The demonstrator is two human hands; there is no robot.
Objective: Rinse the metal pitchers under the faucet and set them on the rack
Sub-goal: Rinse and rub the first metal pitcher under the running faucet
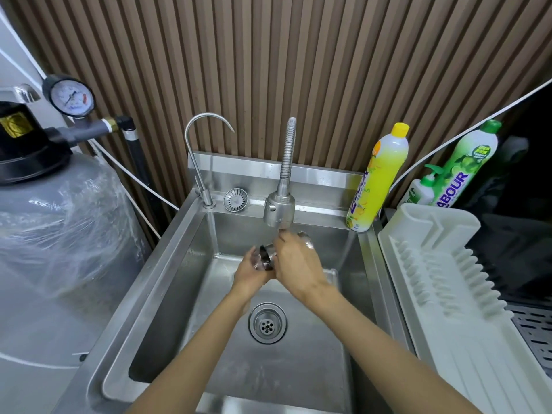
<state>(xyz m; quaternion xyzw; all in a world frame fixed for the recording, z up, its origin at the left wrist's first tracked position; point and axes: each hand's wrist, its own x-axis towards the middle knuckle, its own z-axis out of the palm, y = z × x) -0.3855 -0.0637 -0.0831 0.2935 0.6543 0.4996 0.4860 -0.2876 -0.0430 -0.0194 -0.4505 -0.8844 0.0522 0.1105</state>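
Observation:
A small metal pitcher (pixel 266 254) lies on its side under the flexible faucet head (pixel 278 211), over the steel sink (pixel 167 282). My left hand (pixel 250 271) cups it from below at its open end. My right hand (pixel 294 261) grips it from above, fingers wrapped over the body, and hides most of it. A shiny metal part (pixel 307 241) shows past my right fingers. Water runs from the faucet onto the hands. The white plastic drying rack (pixel 442 282) sits to the right of the sink with nothing on it.
A thin gooseneck tap (pixel 199 162) and a drain strainer (pixel 235 199) stand on the sink's back ledge. Yellow (pixel 379 177) and green (pixel 466 168) detergent bottles and a small pump bottle (pixel 421 189) stand at the back right. A grey filter tank (pixel 56 234) stands left. The drain (pixel 267 323) lies mid-basin.

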